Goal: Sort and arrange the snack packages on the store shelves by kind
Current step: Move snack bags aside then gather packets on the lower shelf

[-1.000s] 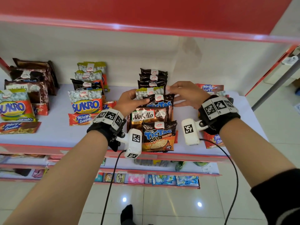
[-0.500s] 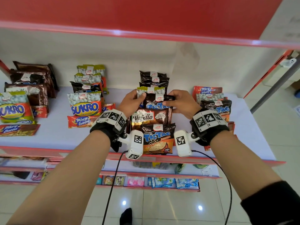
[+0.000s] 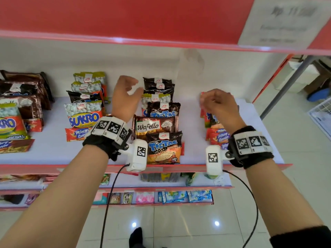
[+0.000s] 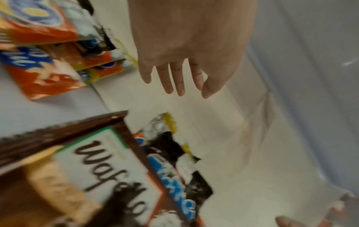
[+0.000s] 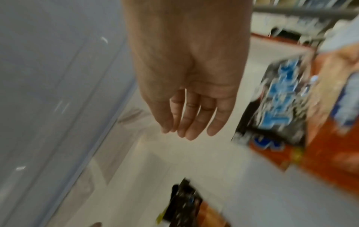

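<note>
On the white shelf [image 3: 53,147] a middle column of packs runs front to back: a Tic Tac pack [image 3: 164,148], a Wafello pack [image 3: 154,126], a second Tic Tac pack [image 3: 163,110], a Sukro pack [image 3: 155,98] and dark packs [image 3: 158,85]. My left hand [image 3: 133,86] hovers just left of this column, fingers relaxed and empty. My right hand [image 3: 207,101] hangs over the right pile [image 3: 217,136], hiding most of it. The wrist views show my left hand [image 4: 174,83] and my right hand [image 5: 186,122] with straight fingers holding nothing.
A mixed column with a Sukro pack [image 3: 84,115] and a Mary Queen pack [image 3: 77,134] lies left of my left hand. More mixed packs [image 3: 16,111] sit at the far left. A red shelf [image 3: 125,20] hangs overhead; lower shelves [image 3: 161,196] hold other goods.
Both hands have let go of the second Tic Tac pack in the middle column and lifted. The left hand moved up and left, the right hand right, over the right pile.
</note>
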### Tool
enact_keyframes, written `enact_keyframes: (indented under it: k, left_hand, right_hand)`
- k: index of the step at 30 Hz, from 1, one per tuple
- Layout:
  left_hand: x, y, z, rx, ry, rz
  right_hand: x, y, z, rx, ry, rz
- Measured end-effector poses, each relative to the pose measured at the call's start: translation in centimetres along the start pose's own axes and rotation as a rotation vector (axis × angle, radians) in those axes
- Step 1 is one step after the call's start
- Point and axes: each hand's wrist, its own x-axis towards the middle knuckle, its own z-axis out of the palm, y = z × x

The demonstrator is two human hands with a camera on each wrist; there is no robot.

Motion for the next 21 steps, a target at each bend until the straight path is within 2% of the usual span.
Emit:
enact_keyframes:
  k: [2,4,8,11,14,16,21]
  left_hand:
    - [-0.4,2.4,0.8,-0.075,0.002,0.086]
    - [-0.8,4.7,2.6,-0.192,-0.052,0.132]
    - [-2.3,7.2,8.2,-0.346,-0.272,0.022]
    - [-3.7,6.5,12.9,-0.277,-0.345,-0.114]
    - [-4.8,4.4,16.3,-0.124,-0.264,-0.281]
    - [-5.4,2.7,17.8,-0.003,-0.281,-0.378]
    - [-6.8,0.5,20.1,0.148,-0.344,-0.457]
  right_hand:
    - [-1.3,0.7,-2.5,-0.002,0.118,-0.017]
    - [-2.7,2.3,-4.4,-0.028,0.256,0.031]
    - [-5.0,6.7,-6.0,-0.200,0.425,0.153]
    - [-6.2,9.1,-6.6,-0.411,0.419,0.055]
    - [-6.4,10.3,-6.8,-0.555,0.366,0.034]
    - [-6.3,10.4,-6.6,-0.602,0.322,0.028]
    - [-6.4,10.3,-6.0,-0.618,0.259,0.050]
